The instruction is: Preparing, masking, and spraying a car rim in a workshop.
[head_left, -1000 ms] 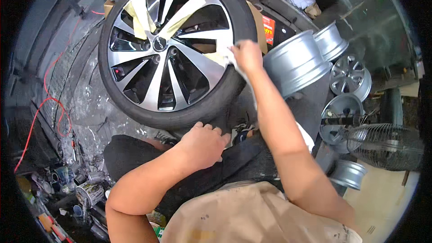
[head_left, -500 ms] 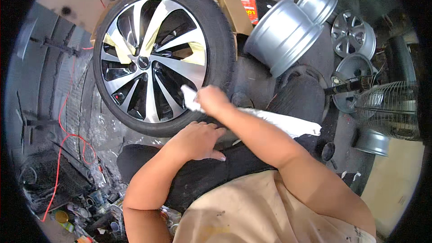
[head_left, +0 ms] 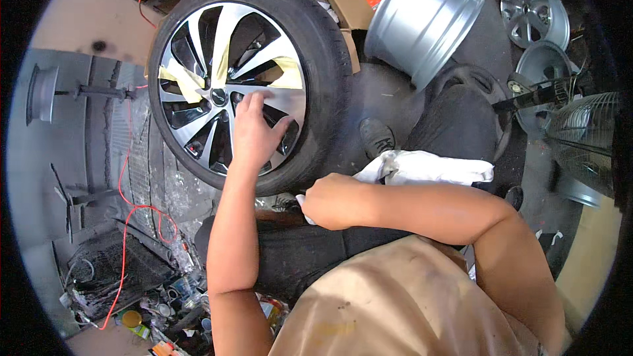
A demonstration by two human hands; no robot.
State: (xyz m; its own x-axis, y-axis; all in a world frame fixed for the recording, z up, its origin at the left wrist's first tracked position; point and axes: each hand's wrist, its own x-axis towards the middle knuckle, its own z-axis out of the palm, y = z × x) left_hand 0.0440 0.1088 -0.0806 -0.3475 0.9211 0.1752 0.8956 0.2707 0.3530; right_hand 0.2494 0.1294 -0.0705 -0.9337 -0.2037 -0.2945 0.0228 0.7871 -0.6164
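A black tire on an alloy wheel [head_left: 229, 46], with silver and black spokes, stands tilted in front of me. Strips of cream masking tape [head_left: 287, 74] cover parts of several spokes. My left hand [head_left: 254, 133] is open over the wheel's lower right spokes, fingers stretched and thumb apart, near the center cap [head_left: 219, 97]; whether it touches the metal I cannot tell. Below the tire's lower edge, my right hand [head_left: 335, 202] is closed on a white cloth [head_left: 301, 200], of which only a small end shows. More white cloth [head_left: 435, 167] lies over my right leg; the forearm hides whether both are one piece.
Bare silver rims [head_left: 422, 23] stand at the upper right, with spoked wheels [head_left: 527, 10] beyond. A wire-guarded fan [head_left: 587, 133] is at the right. A cardboard box [head_left: 343, 1] sits behind the tire. At the left runs a red cord [head_left: 125, 250], with clutter [head_left: 168, 303] below.
My right hand has drawn back from the rim toward my lap with the cloth. My left hand has moved up from my lap onto the wheel area. The view has shifted slightly.
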